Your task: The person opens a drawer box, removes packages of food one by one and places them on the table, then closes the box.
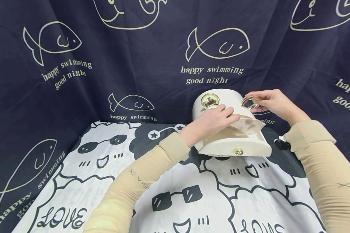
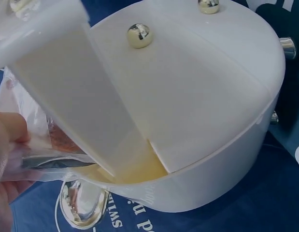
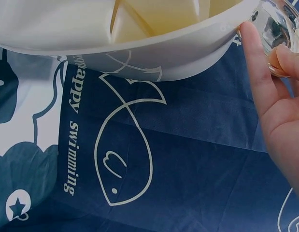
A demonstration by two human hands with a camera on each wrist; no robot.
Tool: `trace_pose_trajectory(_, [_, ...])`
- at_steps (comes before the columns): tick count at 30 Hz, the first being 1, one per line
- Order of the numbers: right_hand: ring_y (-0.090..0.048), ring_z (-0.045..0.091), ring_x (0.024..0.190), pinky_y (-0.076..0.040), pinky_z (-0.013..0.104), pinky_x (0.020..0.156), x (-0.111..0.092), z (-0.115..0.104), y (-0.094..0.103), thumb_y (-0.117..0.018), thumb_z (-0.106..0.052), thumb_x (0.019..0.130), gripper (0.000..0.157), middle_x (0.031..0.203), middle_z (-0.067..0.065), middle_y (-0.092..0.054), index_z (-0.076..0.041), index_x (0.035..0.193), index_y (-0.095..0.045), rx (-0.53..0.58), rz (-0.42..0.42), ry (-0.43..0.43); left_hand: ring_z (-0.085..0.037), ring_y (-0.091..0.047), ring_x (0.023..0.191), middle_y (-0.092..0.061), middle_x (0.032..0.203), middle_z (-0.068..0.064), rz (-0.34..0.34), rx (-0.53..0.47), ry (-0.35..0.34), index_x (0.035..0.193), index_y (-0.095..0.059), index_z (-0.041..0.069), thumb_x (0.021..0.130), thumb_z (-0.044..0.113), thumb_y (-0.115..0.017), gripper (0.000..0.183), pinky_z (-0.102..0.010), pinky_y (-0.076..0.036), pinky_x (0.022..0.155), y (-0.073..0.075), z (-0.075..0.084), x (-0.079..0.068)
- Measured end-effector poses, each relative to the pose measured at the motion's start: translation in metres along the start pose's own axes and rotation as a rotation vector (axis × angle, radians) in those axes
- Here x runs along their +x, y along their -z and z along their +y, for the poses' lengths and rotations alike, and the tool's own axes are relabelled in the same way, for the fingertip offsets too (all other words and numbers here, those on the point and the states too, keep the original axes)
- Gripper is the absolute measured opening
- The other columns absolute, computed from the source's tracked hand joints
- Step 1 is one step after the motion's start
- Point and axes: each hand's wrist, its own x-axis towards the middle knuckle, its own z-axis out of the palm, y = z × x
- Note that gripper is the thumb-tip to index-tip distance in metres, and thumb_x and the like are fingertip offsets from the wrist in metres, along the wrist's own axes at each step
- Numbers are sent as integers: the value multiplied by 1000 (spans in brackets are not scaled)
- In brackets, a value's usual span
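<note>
A white, round-backed box (image 1: 223,97) has a gold knob (image 1: 238,151) on its front section (image 1: 250,145). A gap in the box shows a cream interior (image 2: 139,169). My left hand (image 1: 214,119) reaches across the box and pinches a clear plastic bag (image 1: 252,125). Inside that bag, in the left wrist view, is something reddish-brown (image 2: 62,137); the bag's end lies at the gap. At the far right, my right hand (image 1: 272,102) pinches a shiny gold rounded handle (image 1: 250,101) on the box's side, its index fingertip at the box rim.
A second gold rounded piece (image 1: 210,100) sits at the box's upper left. The box stands on a white cloth (image 1: 110,184) with black cartoon drawings, against a dark blue curtain (image 1: 151,71) with fish prints.
</note>
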Motion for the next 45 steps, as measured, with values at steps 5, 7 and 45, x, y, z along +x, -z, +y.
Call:
trace_pose_trajectory(5, [-69, 15, 84, -55, 31, 70, 1, -2, -1, -54, 0, 92, 28, 99, -4, -70, 2, 119, -61, -33, 2, -22, -18, -56, 84, -57, 95, 0, -25, -38, 35, 108, -58, 18, 97, 10, -39, 23, -24, -49, 65, 6, -1, 1])
trace_pose_trajectory(7, [-70, 14, 82, -55, 31, 70, 1, -3, -2, -54, -1, 93, 28, 98, -7, -70, 2, 119, -61, -49, 10, -38, -18, -56, 84, -57, 96, 0, -40, -57, 49, 108, -57, 18, 97, 10, -41, 22, -24, -49, 67, 8, -1, 2])
trace_pose_trajectory(45, [-63, -1, 81, -50, 15, 66, -4, -5, -1, -65, 2, 83, 34, 93, -18, -69, 5, 117, -62, -236, 75, 29, -17, -55, 85, -55, 99, 1, -31, -164, 261, 112, -58, 18, 92, 30, -57, 23, -22, -46, 63, 64, -2, 19])
